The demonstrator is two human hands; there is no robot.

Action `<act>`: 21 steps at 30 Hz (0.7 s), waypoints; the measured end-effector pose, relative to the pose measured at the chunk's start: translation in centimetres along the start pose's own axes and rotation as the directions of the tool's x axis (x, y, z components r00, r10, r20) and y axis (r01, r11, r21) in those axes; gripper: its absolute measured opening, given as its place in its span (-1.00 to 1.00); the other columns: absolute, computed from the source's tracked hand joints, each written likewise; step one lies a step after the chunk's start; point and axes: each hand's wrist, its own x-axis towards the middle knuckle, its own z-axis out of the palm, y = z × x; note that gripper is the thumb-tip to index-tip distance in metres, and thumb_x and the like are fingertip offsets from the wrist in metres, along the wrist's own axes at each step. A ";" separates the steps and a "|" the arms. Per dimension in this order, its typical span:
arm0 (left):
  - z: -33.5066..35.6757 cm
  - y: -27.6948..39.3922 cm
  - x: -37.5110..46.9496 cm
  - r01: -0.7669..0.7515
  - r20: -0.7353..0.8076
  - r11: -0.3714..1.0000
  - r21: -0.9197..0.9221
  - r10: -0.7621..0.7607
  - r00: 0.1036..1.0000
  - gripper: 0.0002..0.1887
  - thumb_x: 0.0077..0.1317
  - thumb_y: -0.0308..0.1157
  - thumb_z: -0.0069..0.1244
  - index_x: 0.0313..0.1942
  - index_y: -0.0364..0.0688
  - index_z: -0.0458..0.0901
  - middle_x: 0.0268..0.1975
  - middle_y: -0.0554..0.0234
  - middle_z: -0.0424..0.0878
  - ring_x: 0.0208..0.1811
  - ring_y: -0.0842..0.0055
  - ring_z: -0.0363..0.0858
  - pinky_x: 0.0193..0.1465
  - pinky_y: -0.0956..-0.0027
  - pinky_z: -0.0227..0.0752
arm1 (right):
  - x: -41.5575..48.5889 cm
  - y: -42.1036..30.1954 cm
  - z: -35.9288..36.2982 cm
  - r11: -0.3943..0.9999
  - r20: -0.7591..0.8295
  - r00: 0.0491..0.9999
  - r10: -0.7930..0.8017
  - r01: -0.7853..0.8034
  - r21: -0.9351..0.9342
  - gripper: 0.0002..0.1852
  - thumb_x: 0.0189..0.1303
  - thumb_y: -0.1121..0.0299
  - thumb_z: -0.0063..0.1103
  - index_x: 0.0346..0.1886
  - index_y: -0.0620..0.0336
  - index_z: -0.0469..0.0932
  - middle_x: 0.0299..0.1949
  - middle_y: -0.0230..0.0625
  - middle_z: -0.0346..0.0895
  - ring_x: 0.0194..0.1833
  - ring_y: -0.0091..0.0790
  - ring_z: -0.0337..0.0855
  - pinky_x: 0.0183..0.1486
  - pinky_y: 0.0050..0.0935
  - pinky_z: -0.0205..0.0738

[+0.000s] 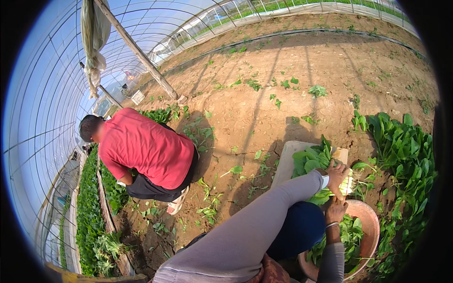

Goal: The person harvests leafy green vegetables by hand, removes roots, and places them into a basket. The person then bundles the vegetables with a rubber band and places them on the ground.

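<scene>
A bunch of leafy greens with pale stems [311, 158] lies on a light board or box lid [288, 159], its root ends towards the right. My left hand [338, 177], with a watch at its wrist, rests over the stems and holds the bunch. My right hand [335, 210], with a bracelet at the wrist, is just below, its fingertips close together by the stem ends. A thin reddish strand runs at these fingertips; whether they pinch it is hard to tell. Under the right forearm stands a reddish basin [371, 226] with loose green leaves [350, 230] in it.
Uncut leafy greens [407, 152] grow along the right side. A person in a red shirt [148, 148] squats at the left beside a planted bed [88, 212]. Pulled greens [109, 246] lie at lower left. A wooden post [138, 53] leans in the plastic-covered tunnel; cracked soil carries scattered leaves.
</scene>
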 end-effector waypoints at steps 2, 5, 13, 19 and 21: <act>1.3 -1.0 -0.4 0.023 -0.099 1.000 0.001 -0.023 0.995 0.43 -0.32 0.22 0.34 0.44 -0.45 -0.09 0.41 -0.49 0.06 0.50 -0.18 -0.05 0.47 -0.36 -0.43 | 0.2 -1.3 -0.5 1.000 -0.088 0.996 -0.015 0.013 -0.019 -0.71 0.23 0.40 -0.06 0.00 0.15 0.51 -0.06 -0.33 0.50 0.17 -0.27 0.33 0.08 -0.20 0.15; 0.7 -0.6 0.2 -0.013 -0.080 1.000 0.008 0.013 0.997 0.39 -0.35 0.17 0.34 0.42 -0.43 -0.03 0.37 -0.47 0.13 0.46 -0.17 0.03 0.46 -0.38 -0.44 | 0.6 -0.6 -1.2 0.998 0.064 0.998 0.029 -0.032 0.060 -0.70 0.22 0.39 -0.05 0.01 0.16 0.50 -0.09 -0.33 0.49 0.11 -0.29 0.36 0.02 -0.22 0.16; -0.4 0.2 -1.0 -0.012 -0.120 1.000 -0.019 0.010 0.993 0.29 -0.38 0.04 0.32 0.37 -0.43 0.08 0.31 -0.43 0.22 0.39 -0.09 0.16 0.44 -0.31 -0.33 | 0.9 2.4 -5.3 0.922 -0.303 0.951 0.062 0.062 0.383 -0.78 0.09 0.47 0.05 -0.16 0.24 0.53 -0.13 -0.24 0.53 -0.04 -0.16 0.51 -0.04 -0.16 0.26; 1.2 -1.1 -1.0 -0.014 -0.223 0.999 -0.044 0.004 0.975 0.25 -0.36 0.06 0.29 0.37 -0.38 0.13 0.28 -0.45 0.27 0.38 -0.11 0.18 0.46 -0.27 -0.37 | 4.8 7.1 -6.1 0.960 -0.237 0.967 0.096 -0.028 0.278 -0.41 0.00 0.57 0.03 0.22 0.20 0.35 0.24 -0.15 0.41 0.29 -0.11 0.39 0.46 0.10 -0.09; 1.2 -1.1 -0.7 -0.018 -0.235 0.998 -0.055 0.005 0.972 0.24 -0.35 0.06 0.29 0.36 -0.38 0.14 0.27 -0.46 0.28 0.38 -0.12 0.18 0.46 -0.26 -0.36 | 5.8 8.8 -4.4 0.943 -0.181 0.981 0.072 -0.008 0.332 -0.31 -0.01 0.59 0.01 0.33 0.19 0.24 0.32 -0.15 0.34 0.36 -0.11 0.32 0.54 0.14 -0.32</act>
